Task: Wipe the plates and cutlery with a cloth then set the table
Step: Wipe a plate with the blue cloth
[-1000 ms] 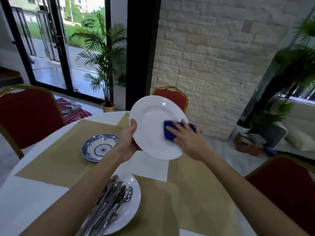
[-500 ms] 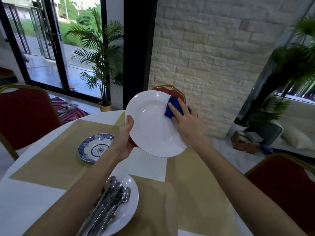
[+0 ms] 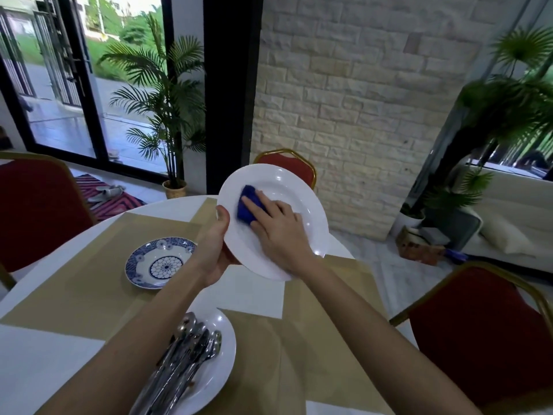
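Observation:
A large white plate (image 3: 294,191) is held tilted above the round table (image 3: 36,351). My left hand (image 3: 217,250) grips its left rim, thumb on the front. My right hand (image 3: 276,230) presses a folded blue cloth (image 3: 247,202) flat against the plate's upper left face. A blue patterned plate (image 3: 160,262) lies on a tan placemat (image 3: 80,283) to the left. Near me, another white plate (image 3: 221,372) holds several pieces of metal cutlery (image 3: 185,351); my left forearm hides part of it.
Red chairs with gold frames stand at the left (image 3: 33,211), far side (image 3: 285,163) and right (image 3: 484,336) of the table. Potted palms stand by the glass door (image 3: 167,94) and at the right (image 3: 508,94). A stone wall rises behind.
My right hand has swept the blue cloth from the plate's right edge, over its top, to the upper left part. The plate stays in my left hand, slightly higher.

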`<move>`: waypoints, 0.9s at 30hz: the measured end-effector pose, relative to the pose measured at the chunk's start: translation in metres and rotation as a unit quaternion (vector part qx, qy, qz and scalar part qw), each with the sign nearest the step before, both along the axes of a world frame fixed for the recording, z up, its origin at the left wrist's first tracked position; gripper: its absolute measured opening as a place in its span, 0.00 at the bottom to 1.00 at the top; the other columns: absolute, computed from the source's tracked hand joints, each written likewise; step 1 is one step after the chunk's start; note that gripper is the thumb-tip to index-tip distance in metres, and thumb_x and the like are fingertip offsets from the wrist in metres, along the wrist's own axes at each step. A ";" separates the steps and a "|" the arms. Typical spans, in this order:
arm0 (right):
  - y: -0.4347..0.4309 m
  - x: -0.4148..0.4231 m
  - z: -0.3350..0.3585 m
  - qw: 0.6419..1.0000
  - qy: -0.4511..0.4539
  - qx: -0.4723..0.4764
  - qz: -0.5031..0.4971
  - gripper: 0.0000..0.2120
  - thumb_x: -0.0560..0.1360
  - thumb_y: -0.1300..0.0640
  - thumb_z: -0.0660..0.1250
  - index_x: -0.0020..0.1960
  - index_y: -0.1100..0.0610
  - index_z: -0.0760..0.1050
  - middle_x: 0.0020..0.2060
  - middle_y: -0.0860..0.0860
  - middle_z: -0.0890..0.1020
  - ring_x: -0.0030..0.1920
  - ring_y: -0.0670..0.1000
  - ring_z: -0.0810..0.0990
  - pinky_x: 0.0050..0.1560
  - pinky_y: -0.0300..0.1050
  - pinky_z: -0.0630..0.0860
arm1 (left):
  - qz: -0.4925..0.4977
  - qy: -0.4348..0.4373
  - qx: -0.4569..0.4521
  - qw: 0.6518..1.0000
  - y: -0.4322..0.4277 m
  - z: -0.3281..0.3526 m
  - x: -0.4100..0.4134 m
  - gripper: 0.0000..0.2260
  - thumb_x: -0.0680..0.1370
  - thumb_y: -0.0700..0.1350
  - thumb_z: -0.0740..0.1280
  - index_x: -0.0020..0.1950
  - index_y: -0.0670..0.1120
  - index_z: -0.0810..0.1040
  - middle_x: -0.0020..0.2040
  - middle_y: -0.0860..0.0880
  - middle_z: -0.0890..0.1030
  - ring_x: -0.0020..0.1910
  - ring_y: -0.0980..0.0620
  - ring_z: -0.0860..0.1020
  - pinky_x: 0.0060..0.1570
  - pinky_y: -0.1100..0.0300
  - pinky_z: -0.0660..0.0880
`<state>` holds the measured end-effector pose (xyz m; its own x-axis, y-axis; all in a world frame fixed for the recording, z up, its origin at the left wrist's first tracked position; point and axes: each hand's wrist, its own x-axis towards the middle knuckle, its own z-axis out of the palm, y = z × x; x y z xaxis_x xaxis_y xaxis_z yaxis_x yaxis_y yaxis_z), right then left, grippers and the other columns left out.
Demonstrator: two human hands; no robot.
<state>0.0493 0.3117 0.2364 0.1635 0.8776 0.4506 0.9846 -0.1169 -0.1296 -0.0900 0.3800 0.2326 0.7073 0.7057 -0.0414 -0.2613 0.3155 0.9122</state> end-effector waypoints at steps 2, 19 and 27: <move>0.005 0.017 0.005 0.997 -0.034 0.009 -0.073 0.22 0.82 0.46 0.48 0.76 0.41 0.57 0.77 0.44 0.57 0.69 0.54 0.61 0.63 0.56 0.63 | 0.006 0.005 0.011 1.000 0.002 0.002 -0.007 0.25 0.79 0.64 0.47 0.69 0.54 0.69 0.58 0.50 0.82 0.55 0.49 0.80 0.41 0.53 0.80; 0.007 0.019 0.015 0.995 -0.077 -0.012 -0.054 0.24 0.82 0.45 0.45 0.78 0.42 0.49 0.78 0.45 0.51 0.75 0.54 0.54 0.68 0.56 0.59 | -0.016 -0.011 -0.005 1.000 -0.005 0.003 -0.008 0.22 0.78 0.64 0.48 0.63 0.57 0.72 0.57 0.50 0.82 0.55 0.49 0.80 0.45 0.47 0.79; -0.016 0.039 -0.028 0.984 -0.064 0.037 -0.160 0.23 0.79 0.46 0.49 0.69 0.48 0.72 0.71 0.50 0.71 0.59 0.59 0.74 0.51 0.55 0.73 | 0.049 0.005 0.104 0.993 0.004 0.012 -0.014 0.18 0.73 0.63 0.53 0.58 0.60 0.72 0.52 0.50 0.82 0.48 0.48 0.82 0.40 0.47 0.80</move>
